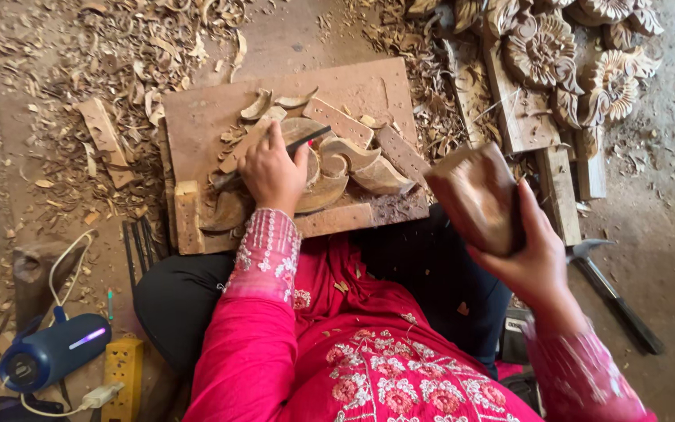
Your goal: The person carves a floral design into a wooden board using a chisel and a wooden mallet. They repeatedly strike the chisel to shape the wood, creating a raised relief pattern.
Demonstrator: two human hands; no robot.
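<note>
Roughly carved curved wooden workpiece point(330, 176)

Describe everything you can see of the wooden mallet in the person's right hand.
The mallet is a chunky block of brown wood, wider at its top end and narrowing toward the grip, with a worn, smooth, slightly shiny face. The right hand wraps its lower part, fingers behind and thumb in front. It is raised and tilted to the left, clear of the board, and touches nothing but the hand. Its edges look a little blurred.
</note>
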